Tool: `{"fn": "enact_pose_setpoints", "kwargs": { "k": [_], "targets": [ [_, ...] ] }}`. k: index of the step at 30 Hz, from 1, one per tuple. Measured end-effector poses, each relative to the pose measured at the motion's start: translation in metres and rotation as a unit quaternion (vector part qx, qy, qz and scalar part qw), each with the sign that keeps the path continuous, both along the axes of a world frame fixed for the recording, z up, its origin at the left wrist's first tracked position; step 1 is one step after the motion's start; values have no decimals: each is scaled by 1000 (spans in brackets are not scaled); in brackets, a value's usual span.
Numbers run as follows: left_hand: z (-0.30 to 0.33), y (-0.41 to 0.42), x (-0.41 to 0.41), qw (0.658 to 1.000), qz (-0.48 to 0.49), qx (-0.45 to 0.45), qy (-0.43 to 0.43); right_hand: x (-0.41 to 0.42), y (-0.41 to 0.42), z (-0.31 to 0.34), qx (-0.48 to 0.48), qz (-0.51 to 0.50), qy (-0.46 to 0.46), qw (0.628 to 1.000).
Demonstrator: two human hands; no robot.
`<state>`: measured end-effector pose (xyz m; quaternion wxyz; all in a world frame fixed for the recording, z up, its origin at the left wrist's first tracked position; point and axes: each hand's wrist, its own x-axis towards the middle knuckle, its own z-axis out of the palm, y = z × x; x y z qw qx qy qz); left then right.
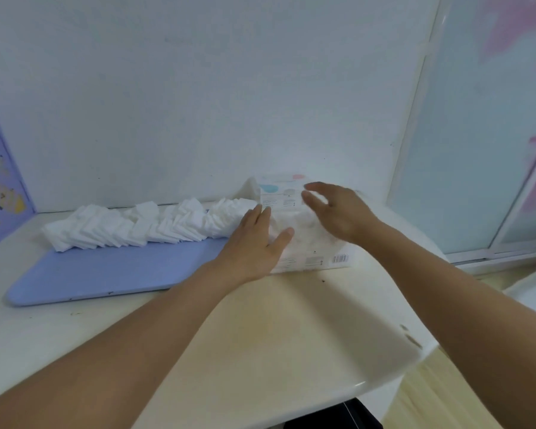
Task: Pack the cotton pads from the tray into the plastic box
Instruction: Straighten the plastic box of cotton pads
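Nearest, bare worktop (260, 335). Left hand (254, 243) flat, fingers straight, resting against the box's (304, 243) left side. Right hand (334, 212) spread, blurred, over the box top; contact cannot be told. Neither holds anything. Pads (143, 226) lie left of both hands, row running left-right along the tray's (106, 274) far edge; left hand nearer.

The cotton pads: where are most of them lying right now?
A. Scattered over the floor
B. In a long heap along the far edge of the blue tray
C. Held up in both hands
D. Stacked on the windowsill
B: the cotton pads lie in a white row along the back edge of the blue tray, left of both hands.
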<state>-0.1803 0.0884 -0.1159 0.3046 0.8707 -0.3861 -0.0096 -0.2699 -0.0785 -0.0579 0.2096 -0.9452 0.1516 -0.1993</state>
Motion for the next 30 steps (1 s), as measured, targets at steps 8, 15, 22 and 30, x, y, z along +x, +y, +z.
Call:
{"fn": "enact_pose_setpoints", "kwargs": {
  "k": [8, 15, 22, 30],
  "targets": [
    [15, -33, 4, 975, 4, 200, -94, 4, -20, -29, -62, -19, 223, 973],
    [22, -41, -6, 969, -4, 242, -49, 15, -10, -30, -55, -7, 231, 971],
    [20, -39, -4, 971, -3, 232, -51, 18, -14, -35, -80, 0, 237, 968],
    [4, -30, 4, 966, 36, -228, 116, 9, -62, -20, 356, -91, -101, 925]
  ]
}}
